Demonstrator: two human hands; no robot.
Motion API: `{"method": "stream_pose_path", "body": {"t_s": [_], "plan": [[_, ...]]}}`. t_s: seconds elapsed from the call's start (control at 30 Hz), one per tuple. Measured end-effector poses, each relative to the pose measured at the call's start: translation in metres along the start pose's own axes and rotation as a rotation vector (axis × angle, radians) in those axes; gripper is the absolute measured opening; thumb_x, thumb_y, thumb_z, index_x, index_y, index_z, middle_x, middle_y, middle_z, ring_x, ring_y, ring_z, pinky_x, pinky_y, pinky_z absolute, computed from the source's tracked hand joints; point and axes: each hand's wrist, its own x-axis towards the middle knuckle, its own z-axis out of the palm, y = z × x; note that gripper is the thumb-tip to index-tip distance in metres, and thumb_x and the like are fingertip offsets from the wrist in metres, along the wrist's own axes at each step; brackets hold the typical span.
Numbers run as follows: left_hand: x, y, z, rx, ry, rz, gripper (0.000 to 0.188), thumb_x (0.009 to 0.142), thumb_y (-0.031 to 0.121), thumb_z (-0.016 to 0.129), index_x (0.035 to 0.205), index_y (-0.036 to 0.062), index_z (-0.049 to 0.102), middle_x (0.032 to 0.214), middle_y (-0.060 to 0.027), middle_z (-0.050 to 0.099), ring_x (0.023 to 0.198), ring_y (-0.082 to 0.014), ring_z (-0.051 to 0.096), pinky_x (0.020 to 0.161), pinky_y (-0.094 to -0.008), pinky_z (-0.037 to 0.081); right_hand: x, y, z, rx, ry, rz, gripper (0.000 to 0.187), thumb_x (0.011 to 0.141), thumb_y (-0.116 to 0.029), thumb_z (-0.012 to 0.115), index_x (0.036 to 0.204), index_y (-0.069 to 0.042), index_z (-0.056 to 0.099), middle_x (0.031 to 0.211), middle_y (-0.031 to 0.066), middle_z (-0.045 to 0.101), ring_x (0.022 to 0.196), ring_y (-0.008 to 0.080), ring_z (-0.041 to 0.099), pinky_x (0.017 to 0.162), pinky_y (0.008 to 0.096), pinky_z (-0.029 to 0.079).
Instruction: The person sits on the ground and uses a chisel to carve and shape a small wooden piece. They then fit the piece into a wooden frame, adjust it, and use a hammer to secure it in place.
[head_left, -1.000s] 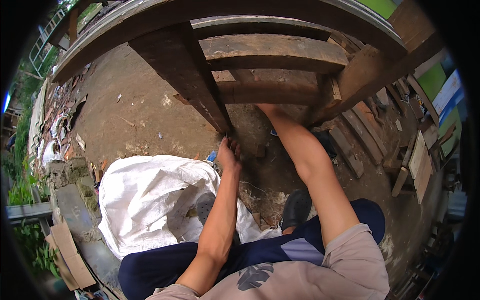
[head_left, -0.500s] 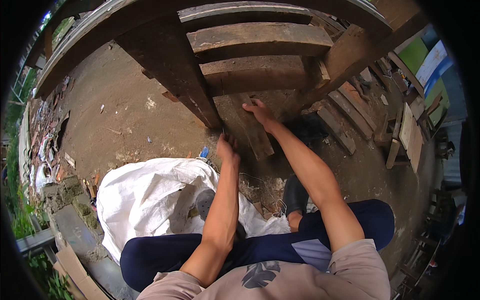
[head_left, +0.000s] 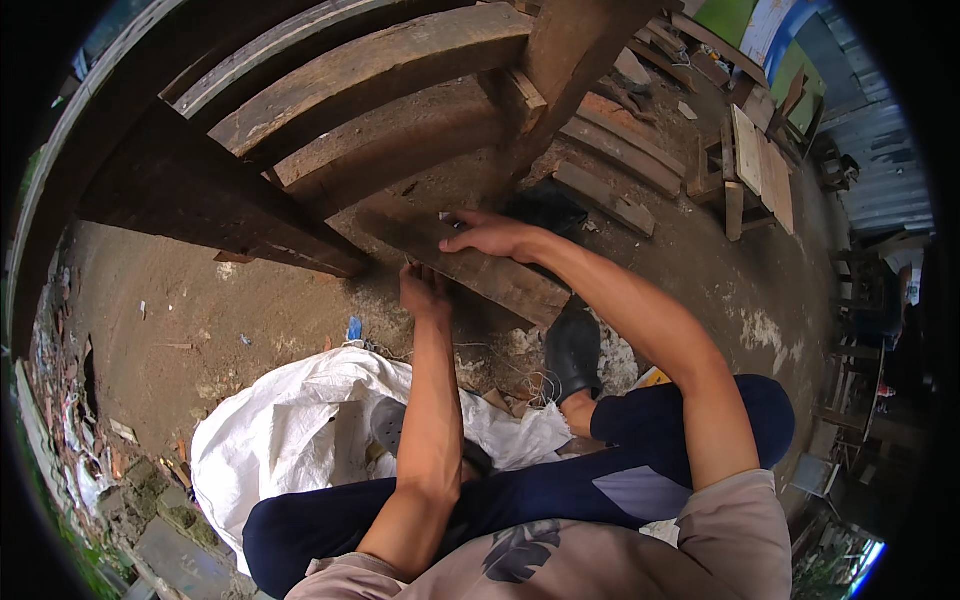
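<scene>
I sit on dirt ground in front of a heavy frame of weathered wooden beams (head_left: 370, 70). A short dark plank (head_left: 500, 275) lies flat under it. My right hand (head_left: 492, 236) lies over the plank's far edge, fingers bent around it, with a small pale thing at the fingertips that I cannot make out. My left hand (head_left: 424, 290) is at the plank's near left end with its fingers curled; what they hold is hidden. A thick dark post (head_left: 220, 215) slants just left of both hands.
A white woven sack (head_left: 290, 440) lies crumpled by my left leg. My black shoe (head_left: 572, 350) rests beside the plank. Loose boards and small wooden frames (head_left: 750, 165) lie at the right; rubble and bricks line the left edge. A person stands far right.
My right hand has come out from under the beams and now lies on the plank. My left hand stays at the plank's near end. The view has shifted.
</scene>
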Motion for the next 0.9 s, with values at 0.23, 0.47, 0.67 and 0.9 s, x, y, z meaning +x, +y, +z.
{"method": "stream_pose_path", "body": {"t_s": [0.23,0.47,0.67,0.9], "plan": [[-0.015,-0.025,0.017,0.074,-0.106,0.032,0.045,0.104,0.032,0.042,0.135,0.0008,0.055,0.133,-0.0186,0.060,0.118,-0.0339,0.062,0.102,-0.0475,0.052,-0.032,-0.008,-0.028,-0.221,-0.159,0.093,0.076,0.095,-0.044,0.067,0.152,0.000,0.042,0.148,0.0198,0.051,0.136,0.0279,0.047,0.113,0.0392,0.036],[-0.011,-0.075,0.004,-0.097,-0.315,-0.107,0.047,0.105,0.039,0.043,0.128,-0.0004,0.057,0.122,-0.0164,0.064,0.109,-0.0302,0.066,0.098,-0.0461,0.055,-0.075,-0.021,-0.077,-0.592,-0.307,0.111,0.077,0.094,-0.045,0.065,0.153,-0.002,0.041,0.152,0.0236,0.046,0.140,0.0359,0.045,0.113,0.0443,0.037],[0.004,0.004,-0.064,0.216,-0.109,-0.140,0.021,0.094,0.020,0.064,0.103,0.0011,0.065,0.090,-0.0152,0.069,0.076,-0.0321,0.070,0.071,-0.0458,0.061,-0.075,-0.044,-0.083,-1.016,-0.450,-0.051,0.069,0.084,-0.029,0.077,0.147,-0.014,0.051,0.137,0.0180,0.061,0.127,0.0377,0.057,0.103,0.0476,0.045],[-0.209,0.036,0.074,1.195,0.242,-0.092,0.008,0.085,0.007,0.070,0.089,0.0027,0.066,0.076,-0.0064,0.066,0.064,-0.0149,0.062,0.053,-0.0270,0.044,-0.194,-0.045,-0.130,-1.113,-0.179,0.034,0.053,0.084,-0.011,0.069,0.134,-0.028,0.064,0.122,0.0044,0.067,0.121,0.0263,0.059,0.097,0.0495,0.040]]}}
